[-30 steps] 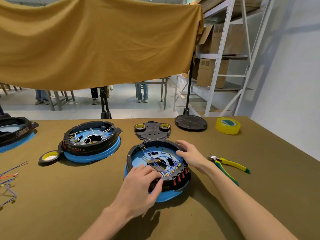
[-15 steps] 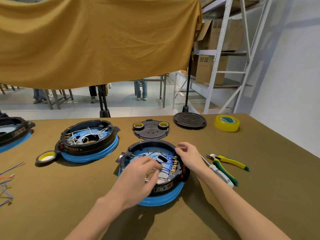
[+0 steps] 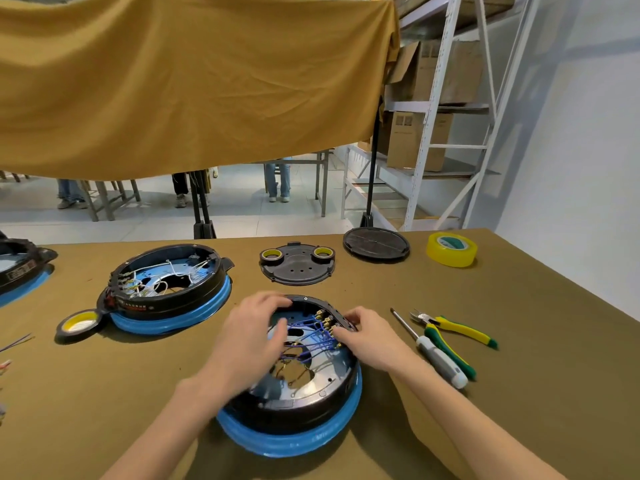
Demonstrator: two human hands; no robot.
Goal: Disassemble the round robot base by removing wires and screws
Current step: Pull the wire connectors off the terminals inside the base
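Note:
The round robot base [image 3: 294, 415], a black ring on a blue skirt, lies open in front of me on the brown table. Blue wires [image 3: 311, 337] run across its metal floor to a row of brass terminals [image 3: 325, 320] at the far right rim. My left hand [image 3: 252, 336] reaches over the base, its fingers curled over the far left rim. The fingers of my right hand [image 3: 372, 339] curl on the right rim, right beside the terminals. Screws are too small to make out.
A second open base [image 3: 166, 292] with white wires and a black tape roll [image 3: 79, 323] lie to the left, a third base [image 3: 17, 271] at the left edge. Behind are a cover plate [image 3: 298, 265], round lid [image 3: 375, 244] and yellow tape [image 3: 452, 249]. Screwdriver [image 3: 433, 351] and cutters [image 3: 453, 334] lie right.
Both hands have turned the base: the terminal row went from the near side round to the far right. My left hand shifted from the near rim to the far left rim.

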